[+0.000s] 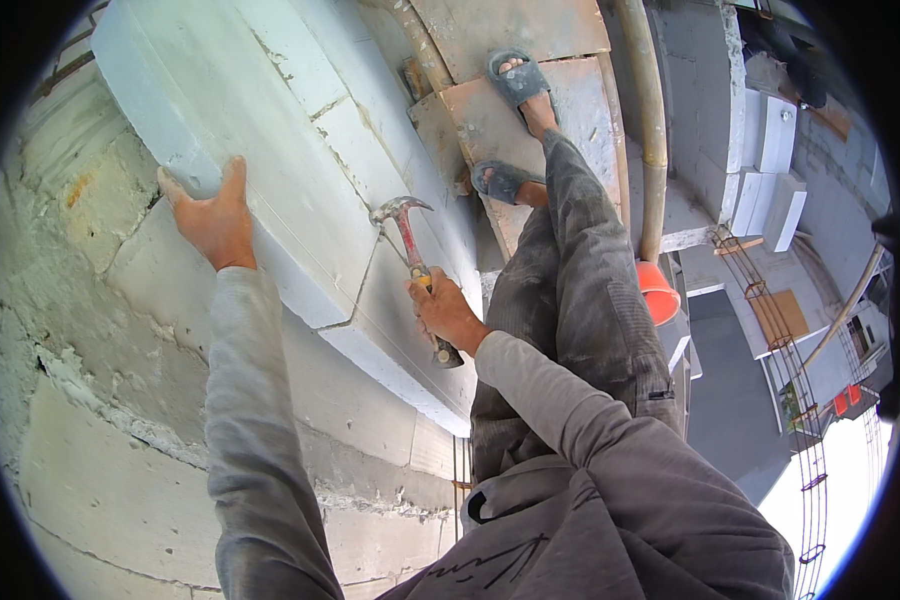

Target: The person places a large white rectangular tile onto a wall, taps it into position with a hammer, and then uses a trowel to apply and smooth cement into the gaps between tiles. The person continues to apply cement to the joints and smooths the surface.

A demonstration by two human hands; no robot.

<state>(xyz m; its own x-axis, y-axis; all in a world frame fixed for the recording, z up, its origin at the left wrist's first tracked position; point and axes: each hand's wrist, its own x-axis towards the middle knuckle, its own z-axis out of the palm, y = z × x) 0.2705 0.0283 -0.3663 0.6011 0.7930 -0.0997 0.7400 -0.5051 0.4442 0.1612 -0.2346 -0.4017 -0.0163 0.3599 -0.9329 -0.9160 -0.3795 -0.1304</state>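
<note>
My left hand point(210, 218) presses against the outer side of a long white aerated concrete block point(240, 130), thumb and fingers spread, the thumb near its upper edge. In my right hand point(450, 312) is a claw hammer point(408, 238) with a red shank and a yellow-and-black grip; my fingers are wrapped round the grip. The hammer's head is over the joint between the long block and the neighbouring pale blocks point(365, 150). Whether the head touches them I cannot tell.
I stand in slippers point(515, 80) on a worn board platform point(570, 110). Beside it runs a bamboo pole point(653, 130), with an orange bucket point(656, 292) near its end. A rough mortared wall point(80, 230) lies at left. Rebar cages point(770, 310) and white blocks point(770, 200) are at right.
</note>
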